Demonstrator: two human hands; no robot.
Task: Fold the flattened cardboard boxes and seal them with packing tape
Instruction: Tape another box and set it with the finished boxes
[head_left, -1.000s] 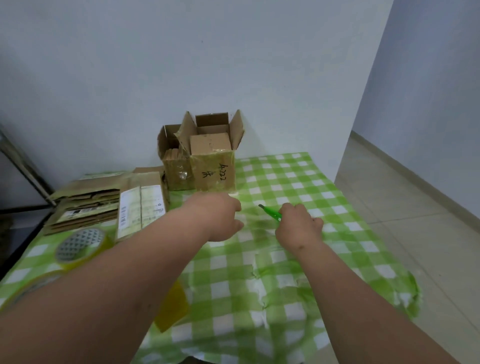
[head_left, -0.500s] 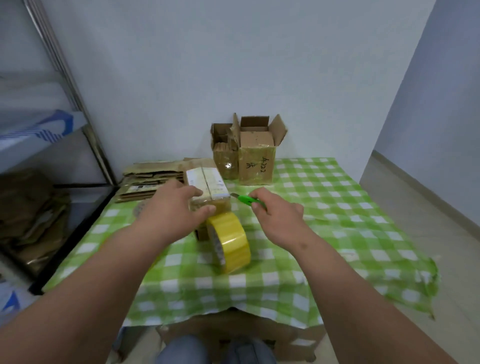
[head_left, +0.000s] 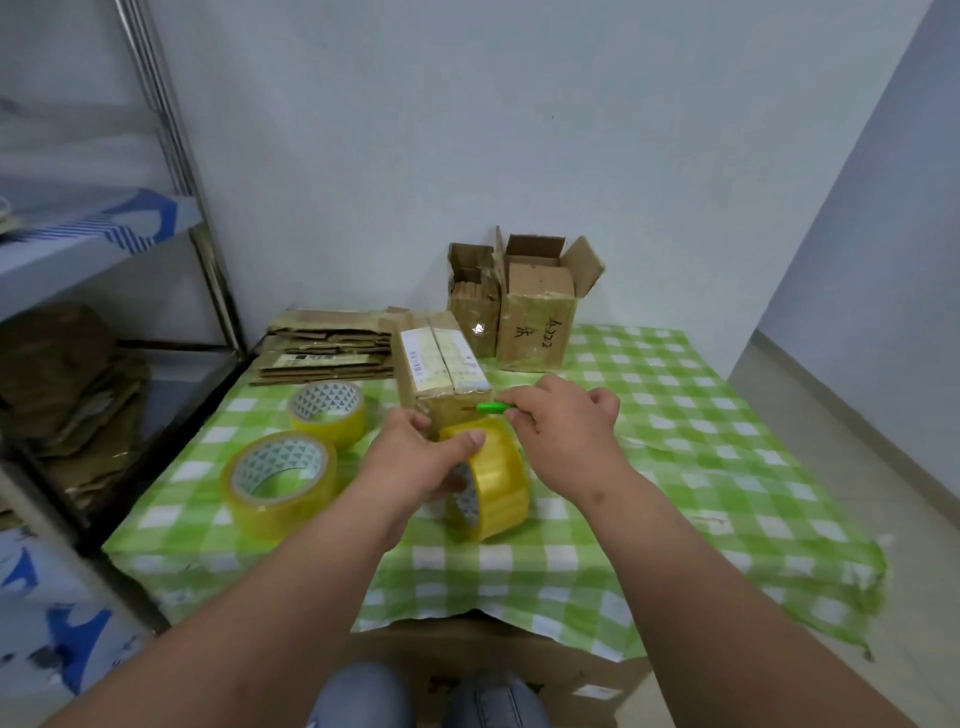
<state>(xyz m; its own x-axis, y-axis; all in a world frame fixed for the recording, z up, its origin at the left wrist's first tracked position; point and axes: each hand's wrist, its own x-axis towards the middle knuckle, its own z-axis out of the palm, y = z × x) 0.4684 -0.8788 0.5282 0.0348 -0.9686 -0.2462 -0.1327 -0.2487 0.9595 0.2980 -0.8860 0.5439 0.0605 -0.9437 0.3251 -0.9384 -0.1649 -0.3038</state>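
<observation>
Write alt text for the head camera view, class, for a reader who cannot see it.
A person's left hand grips a yellow tape roll against a closed cardboard box while the right hand holds a green cutter at the box's near end. Two more tape rolls and a stack of flattened boxes lie to the left on the green checked tablecloth.

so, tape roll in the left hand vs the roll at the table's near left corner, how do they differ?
The held roll stands on edge, gripped by the left hand, close to the folded box. The near-left roll lies flat, hole up, untouched and apart from the box. Its patterned core shows fully; the held roll's is mostly hidden. Both are yellowish packing tape.
</observation>
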